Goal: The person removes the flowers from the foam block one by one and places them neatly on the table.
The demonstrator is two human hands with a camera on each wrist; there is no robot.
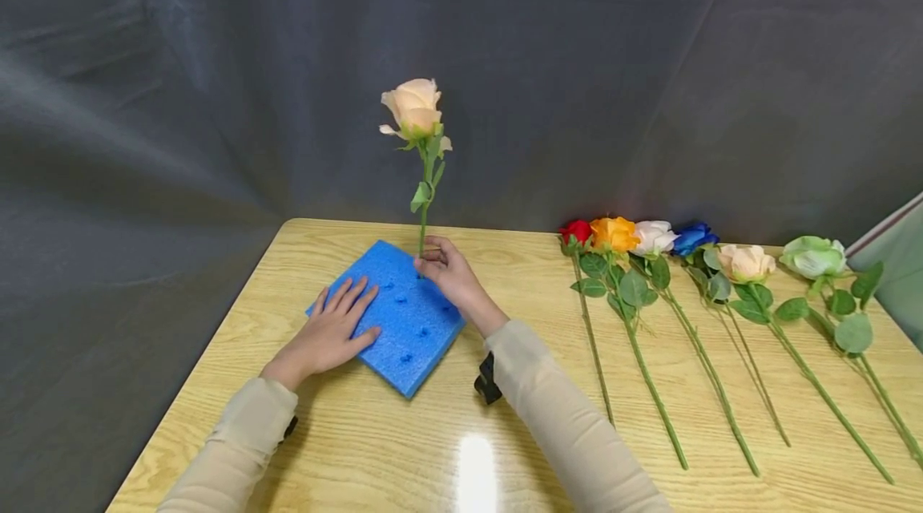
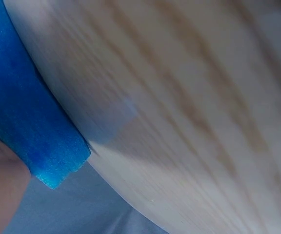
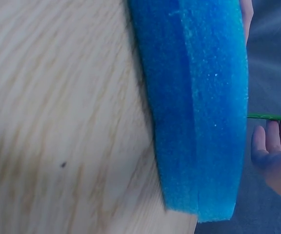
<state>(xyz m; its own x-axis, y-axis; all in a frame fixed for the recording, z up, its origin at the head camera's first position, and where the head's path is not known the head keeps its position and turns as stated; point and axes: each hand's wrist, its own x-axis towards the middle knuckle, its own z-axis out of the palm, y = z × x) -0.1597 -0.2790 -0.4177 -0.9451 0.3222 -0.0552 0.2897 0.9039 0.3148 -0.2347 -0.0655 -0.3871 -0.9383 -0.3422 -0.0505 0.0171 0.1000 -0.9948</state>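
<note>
A blue foam block [image 1: 404, 313] with several small dark holes lies turned at an angle on the table. My left hand [image 1: 330, 337] rests flat on its left part, fingers spread. A peach rose [image 1: 414, 108] stands upright over the block's far part, its green stem [image 3: 272, 117] meeting the foam's top face. Low on that stem, just above the foam, my right hand [image 1: 454, 279] pinches it between thumb and fingers. The left wrist view catches only the foam's edge [image 2: 38, 122] and a bit of the left hand [image 2: 4, 187].
To the right, a row of loose roses lies on the wooden table [image 1: 360, 449]: red [image 1: 577, 232], orange [image 1: 614, 234], pale pink [image 1: 654, 238], blue [image 1: 695, 239], peach [image 1: 747, 264] and green [image 1: 815, 257]. A dark curtain [image 1: 505, 80] hangs behind the table.
</note>
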